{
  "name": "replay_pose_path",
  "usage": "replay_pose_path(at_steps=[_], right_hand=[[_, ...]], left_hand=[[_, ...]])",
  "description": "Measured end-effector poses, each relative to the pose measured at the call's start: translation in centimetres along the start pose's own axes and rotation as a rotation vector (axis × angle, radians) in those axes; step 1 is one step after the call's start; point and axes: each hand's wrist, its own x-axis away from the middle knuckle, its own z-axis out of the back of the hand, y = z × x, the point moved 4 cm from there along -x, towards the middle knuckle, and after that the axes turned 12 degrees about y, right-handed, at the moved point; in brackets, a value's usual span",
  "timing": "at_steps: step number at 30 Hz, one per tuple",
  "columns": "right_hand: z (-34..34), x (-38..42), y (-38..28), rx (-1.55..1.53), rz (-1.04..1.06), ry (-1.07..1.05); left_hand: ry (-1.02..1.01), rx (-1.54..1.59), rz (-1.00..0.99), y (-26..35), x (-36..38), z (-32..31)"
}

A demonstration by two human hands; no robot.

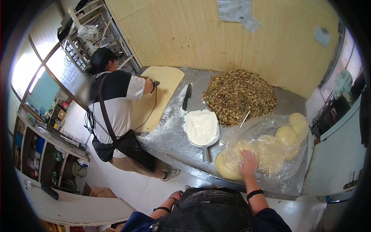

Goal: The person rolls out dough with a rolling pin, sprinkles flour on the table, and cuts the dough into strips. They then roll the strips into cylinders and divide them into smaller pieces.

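My right hand rests on clear plastic film over a ball of pale yellow dough, its fingers stretched out. More dough balls sit beneath and beside the film. Close to my waist is my left hand, by the edge of my dark apron; its fingers are partly hidden. A metal scoop heaped with white flour lies left of the dough. Behind it is a large mound of chopped nut-like filling, with a thin white stick at its front edge.
At the left, a co-worker leans over a big flat dough sheet, holding a small tool on it. A dark knife lies on the floured metal table. A wooden panel stands behind. Shelves line the left.
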Motion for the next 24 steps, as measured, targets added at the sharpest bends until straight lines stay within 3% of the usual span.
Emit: replay_pose_path(at_steps=[24], right_hand=[[0.23, -0.18, -0.37, -0.012, 0.01, 0.026]], left_hand=[[-0.027, -0.006, 0.037, -0.27, -0.21, -0.01]])
